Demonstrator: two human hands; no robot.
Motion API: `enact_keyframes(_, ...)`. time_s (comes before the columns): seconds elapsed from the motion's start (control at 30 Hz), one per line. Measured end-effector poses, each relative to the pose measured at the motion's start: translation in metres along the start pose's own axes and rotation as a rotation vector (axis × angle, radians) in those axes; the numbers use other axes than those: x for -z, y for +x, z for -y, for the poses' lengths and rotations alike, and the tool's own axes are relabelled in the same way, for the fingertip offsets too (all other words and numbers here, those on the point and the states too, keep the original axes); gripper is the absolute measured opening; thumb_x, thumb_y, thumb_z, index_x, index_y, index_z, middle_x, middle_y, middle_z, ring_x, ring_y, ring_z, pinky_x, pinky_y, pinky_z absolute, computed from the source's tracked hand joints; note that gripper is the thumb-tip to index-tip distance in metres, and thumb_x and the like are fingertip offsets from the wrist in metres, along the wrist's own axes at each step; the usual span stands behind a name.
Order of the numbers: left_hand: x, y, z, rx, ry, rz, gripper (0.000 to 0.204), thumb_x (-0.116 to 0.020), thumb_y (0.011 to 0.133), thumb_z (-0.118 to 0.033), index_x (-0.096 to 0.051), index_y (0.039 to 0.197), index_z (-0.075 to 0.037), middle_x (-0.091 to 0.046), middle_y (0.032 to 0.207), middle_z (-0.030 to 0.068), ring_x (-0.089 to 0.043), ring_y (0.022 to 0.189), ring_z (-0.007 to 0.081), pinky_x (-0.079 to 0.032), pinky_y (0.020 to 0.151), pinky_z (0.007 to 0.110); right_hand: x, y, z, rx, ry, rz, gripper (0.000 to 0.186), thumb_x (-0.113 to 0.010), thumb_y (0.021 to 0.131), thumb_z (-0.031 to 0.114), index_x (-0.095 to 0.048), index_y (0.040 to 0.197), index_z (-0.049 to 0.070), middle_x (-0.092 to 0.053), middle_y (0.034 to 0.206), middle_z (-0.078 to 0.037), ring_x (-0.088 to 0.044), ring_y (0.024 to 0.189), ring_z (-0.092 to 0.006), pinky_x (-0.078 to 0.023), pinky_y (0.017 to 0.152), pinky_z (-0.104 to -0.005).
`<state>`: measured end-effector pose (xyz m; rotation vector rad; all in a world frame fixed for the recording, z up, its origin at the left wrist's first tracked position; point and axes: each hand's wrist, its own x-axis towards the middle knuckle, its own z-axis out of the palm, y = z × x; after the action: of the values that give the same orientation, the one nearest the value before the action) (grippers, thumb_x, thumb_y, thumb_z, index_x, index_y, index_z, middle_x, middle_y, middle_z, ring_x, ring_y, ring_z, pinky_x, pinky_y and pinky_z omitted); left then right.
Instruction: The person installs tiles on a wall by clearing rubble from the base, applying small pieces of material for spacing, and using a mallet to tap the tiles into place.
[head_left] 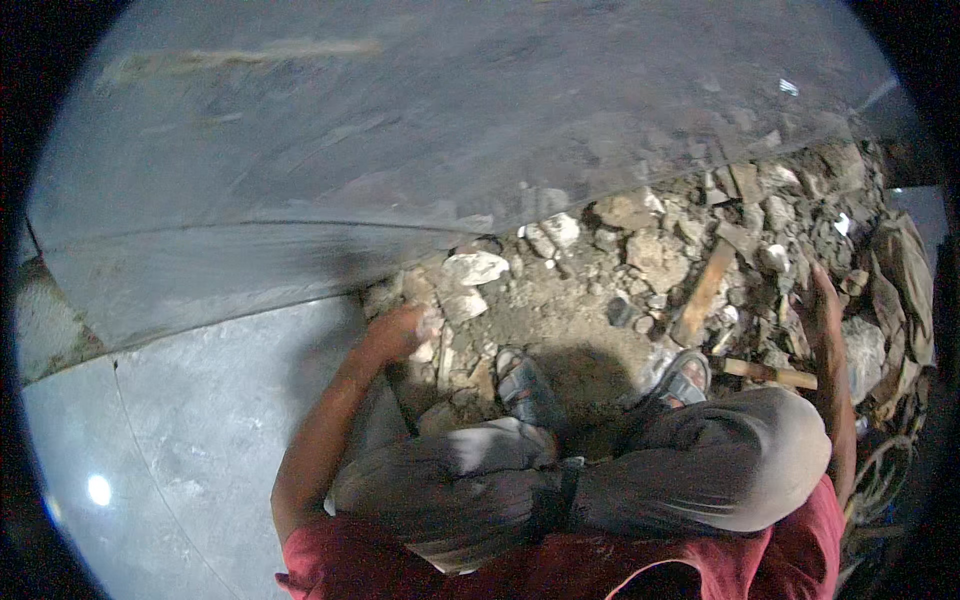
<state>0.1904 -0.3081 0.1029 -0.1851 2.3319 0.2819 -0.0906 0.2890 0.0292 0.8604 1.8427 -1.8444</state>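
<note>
My left hand (pixel 402 333) is at the left edge of the rubble, beside pale stone pieces (pixel 466 303). Its fingers curl but are smeared, and I cannot make out whether a stone is in them. On the right, my right hand (pixel 822 300) reaches down into the broken stones (pixel 778 258), its fingers stretched and apart with nothing visible in them. Close to that hand lies a short wooden handle (pixel 770 374), its left end near my sandal. A flat wooden piece (pixel 705 292) rests slantwise on the stones between my hands.
A large grey stone slab (pixel 420 130) spans the far side, and a paler slab (pixel 200 440) lies at left. My sandaled feet (pixel 525 385) are on dusty ground amid rubble. Crumpled brown cloth or sacking (pixel 905 290) and looped wire (pixel 890 465) lie at far right.
</note>
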Motion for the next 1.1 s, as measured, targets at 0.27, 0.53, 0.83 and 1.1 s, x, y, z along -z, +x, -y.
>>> enact_keyframes(0.27,-0.071,-0.022,0.036,0.154,-0.169,-0.149,0.036,-0.056,0.083,-0.026,-0.057,0.106,0.000,-0.062,0.098,0.0233,-0.059,0.093,0.0380,-0.046,0.081,0.045,0.083,0.085,-0.102,0.680,-0.627,0.198,0.041,-0.056,0.088,0.026,-0.049,0.120,0.002,-0.062,0.101,-0.009,-0.057,0.094,-0.0192,-0.043,0.082,-0.0326)
enact_keyframes(0.53,-0.256,-0.030,0.068,0.463,-0.698,-0.387,0.030,-0.057,0.081,-0.025,-0.059,0.100,-0.001,-0.062,0.082,0.0234,-0.061,0.079,0.0383,-0.048,0.071,0.042,0.049,0.081,-0.124,0.658,-0.920,0.297,0.042,-0.054,0.088,0.026,-0.049,0.122,0.001,-0.060,0.108,-0.010,-0.057,0.098,-0.0208,-0.044,0.085,-0.0328)
enact_keyframes(0.83,-0.158,0.057,0.047,0.569,-0.572,-1.145,0.037,-0.062,0.079,-0.016,-0.053,0.111,-0.001,-0.060,0.096,0.0223,-0.057,0.089,0.0400,-0.044,0.080,0.044,0.093,0.090,-0.129,0.516,-0.969,0.334,0.044,-0.051,0.088,0.027,-0.048,0.124,0.001,-0.059,0.114,-0.012,-0.057,0.103,-0.0226,-0.046,0.088,-0.0331)
enact_keyframes(1.1,-0.165,0.045,0.106,1.099,-0.225,-0.682,0.041,-0.059,0.080,-0.013,-0.048,0.118,-0.002,-0.061,0.084,0.0254,-0.061,0.078,0.0384,-0.048,0.072,0.042,0.037,0.034,-0.082,0.899,-1.266,0.456,0.042,-0.049,0.088,0.025,-0.049,0.122,0.000,-0.058,0.116,-0.013,-0.058,0.101,-0.0248,-0.043,0.094,-0.0343)
